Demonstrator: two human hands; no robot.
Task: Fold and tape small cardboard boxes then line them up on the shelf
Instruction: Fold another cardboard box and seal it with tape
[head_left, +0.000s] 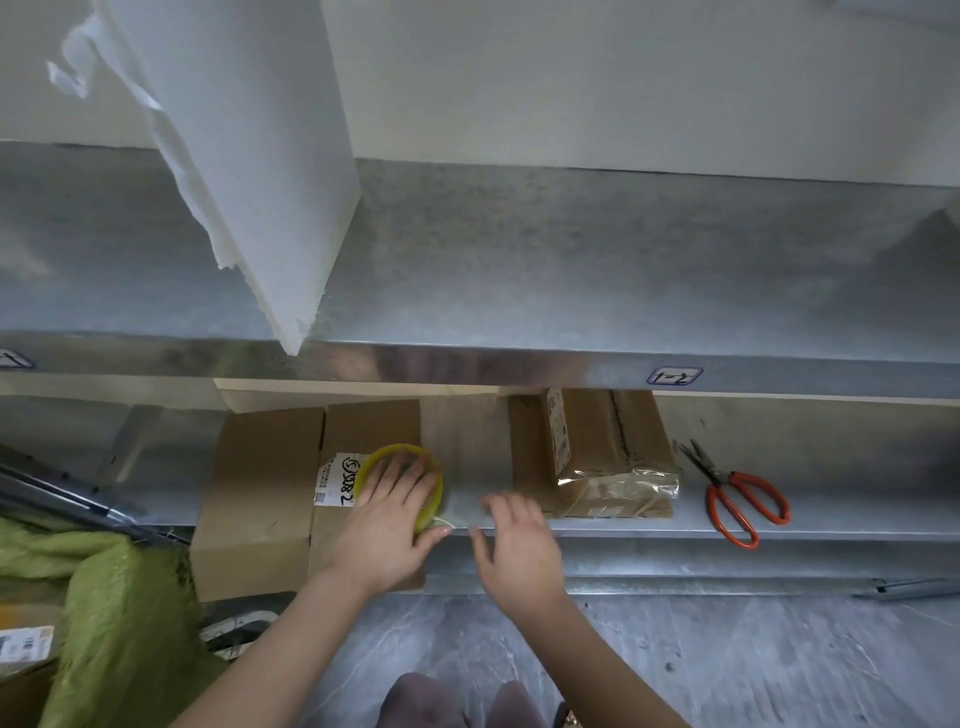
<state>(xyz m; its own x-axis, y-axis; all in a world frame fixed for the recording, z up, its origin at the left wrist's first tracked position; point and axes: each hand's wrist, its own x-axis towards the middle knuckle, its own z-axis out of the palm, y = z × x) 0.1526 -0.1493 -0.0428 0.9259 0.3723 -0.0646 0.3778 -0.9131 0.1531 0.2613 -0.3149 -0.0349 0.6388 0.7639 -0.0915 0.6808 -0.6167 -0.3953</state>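
The left hand (384, 525) grips the tape (375, 459), a yellow-rimmed roll. Its fingers are spread across the roll's top and its thumb is hooked at the near edge. The roll lies on a flattened brown cardboard box (260, 493) at the front edge of the galvanized metal shelf (831, 525). The right hand (514, 545) hovers just right of the roll over that edge, blurred, fingers loose, holding nothing visible. Further right lie a plastic-wrapped bundle (597, 457) of flat cardboard, then red-handled scissors (737, 499).
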